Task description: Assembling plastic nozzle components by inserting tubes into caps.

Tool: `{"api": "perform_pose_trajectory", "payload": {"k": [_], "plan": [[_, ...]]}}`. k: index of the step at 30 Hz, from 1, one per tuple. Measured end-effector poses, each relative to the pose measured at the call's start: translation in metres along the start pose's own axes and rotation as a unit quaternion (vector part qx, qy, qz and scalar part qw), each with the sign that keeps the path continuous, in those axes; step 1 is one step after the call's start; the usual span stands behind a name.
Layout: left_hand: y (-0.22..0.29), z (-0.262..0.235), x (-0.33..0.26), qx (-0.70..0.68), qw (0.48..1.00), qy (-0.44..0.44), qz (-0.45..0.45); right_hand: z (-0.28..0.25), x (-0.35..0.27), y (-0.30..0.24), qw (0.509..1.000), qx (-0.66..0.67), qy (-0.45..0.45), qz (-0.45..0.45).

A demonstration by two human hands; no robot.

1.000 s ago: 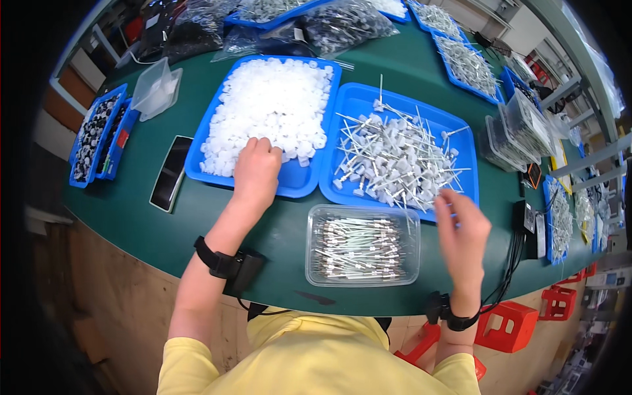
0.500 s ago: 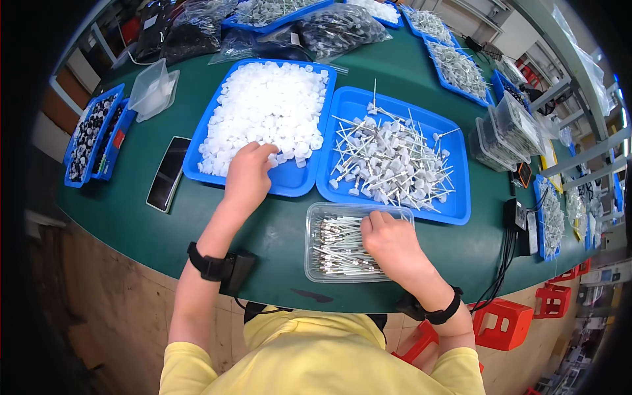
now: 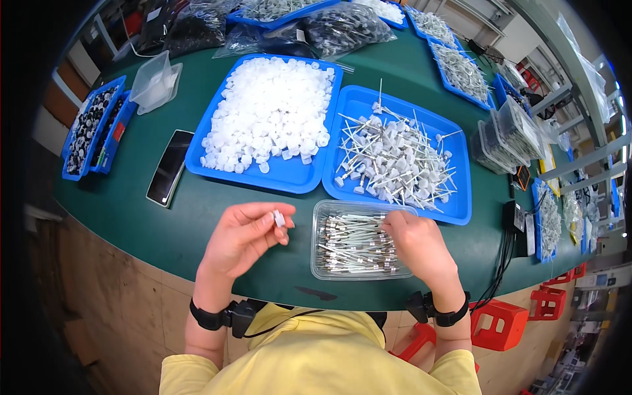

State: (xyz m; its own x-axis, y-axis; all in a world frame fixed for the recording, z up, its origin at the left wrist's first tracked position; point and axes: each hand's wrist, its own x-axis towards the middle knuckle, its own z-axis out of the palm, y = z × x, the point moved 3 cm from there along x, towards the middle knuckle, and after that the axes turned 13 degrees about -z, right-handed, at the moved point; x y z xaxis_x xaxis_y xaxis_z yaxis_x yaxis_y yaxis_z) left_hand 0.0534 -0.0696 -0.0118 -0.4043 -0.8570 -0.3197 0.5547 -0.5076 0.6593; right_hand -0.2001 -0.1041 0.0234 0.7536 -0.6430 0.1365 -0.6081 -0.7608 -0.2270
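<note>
My left hand (image 3: 242, 240) is raised over the green table, in front of the tray of white caps. Between its thumb and fingertips sits one small white plastic cap (image 3: 278, 218). My right hand (image 3: 421, 245) reaches over the right rim of a clear plastic box (image 3: 317, 263). Its fingers are pinched together at thin pale rods with metal ends (image 3: 355, 243); what they grip, if anything, is hidden. The blue tray of loose white caps (image 3: 289, 172) stands behind my left hand. Beside it, another blue tray (image 3: 461, 164) holds grey-white caps with rods in them.
A dark-screened phone (image 3: 170, 169) lies left of the cap tray. Further left are blue trays of black and white parts (image 3: 92, 131) and clear empty tubs (image 3: 155, 82). Stacked clear boxes (image 3: 500, 141) and black cables (image 3: 503, 263) are at the right. Filled plastic bags (image 3: 342, 29) line the back.
My left hand has come back from the cap tray toward me and now holds one white cap. My right hand stays at the rod box, slightly further right, fingers still pinched.
</note>
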Motion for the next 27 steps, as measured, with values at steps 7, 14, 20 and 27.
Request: {"api": "perform_pose_trajectory", "payload": {"k": [7, 14, 20, 27], "plan": [[-0.012, 0.037, -0.010, -0.011, 0.998, -0.067, 0.017, -0.020, -0.005, -0.015, 0.908, 0.355, 0.196, 0.103], [-0.026, 0.065, -0.007, 0.065, 0.995, -0.076, -0.002, -0.020, -0.013, -0.031, 0.660, 0.685, 0.299, 0.074], [-0.036, 0.071, -0.009, -0.030, 0.988, -0.146, -0.043, -0.020, -0.021, -0.053, 0.696, 0.660, 0.276, 0.052], [-0.036, 0.077, -0.009, -0.098, 0.980, -0.162, -0.065, -0.016, -0.021, -0.062, 0.587, 0.757, 0.281, 0.050]]}}
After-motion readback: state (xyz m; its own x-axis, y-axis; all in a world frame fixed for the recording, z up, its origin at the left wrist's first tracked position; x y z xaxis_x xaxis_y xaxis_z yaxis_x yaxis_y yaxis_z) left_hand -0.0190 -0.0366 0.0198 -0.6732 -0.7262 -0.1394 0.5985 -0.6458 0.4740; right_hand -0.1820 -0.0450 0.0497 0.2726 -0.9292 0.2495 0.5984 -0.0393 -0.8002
